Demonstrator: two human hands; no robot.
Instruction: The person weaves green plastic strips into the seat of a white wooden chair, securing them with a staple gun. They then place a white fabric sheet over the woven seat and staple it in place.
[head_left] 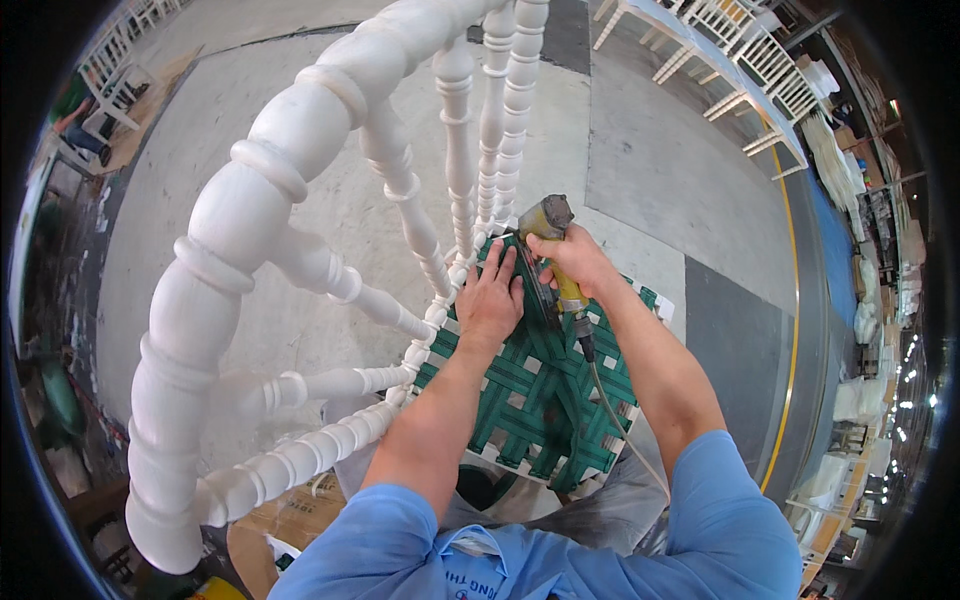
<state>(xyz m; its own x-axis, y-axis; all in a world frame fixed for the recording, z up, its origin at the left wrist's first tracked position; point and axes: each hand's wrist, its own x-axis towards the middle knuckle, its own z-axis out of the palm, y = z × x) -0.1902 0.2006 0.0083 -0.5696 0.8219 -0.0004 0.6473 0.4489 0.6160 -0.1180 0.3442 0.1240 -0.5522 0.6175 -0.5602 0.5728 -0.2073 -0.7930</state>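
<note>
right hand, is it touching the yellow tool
Touching: the head view shows the right hand wrapped around the yellow tool.

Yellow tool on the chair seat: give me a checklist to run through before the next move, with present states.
1. Yellow tool gripped by the right hand: ok.
2. Left hand resting on the green webbing: ok.
3. Hose joined to the tool's lower end: ok.
4. Left fingers well away from the tool: not ok, they lie close beside it.
5. Tool's tip seated on the webbing: cannot tell, contact is hidden.
</note>
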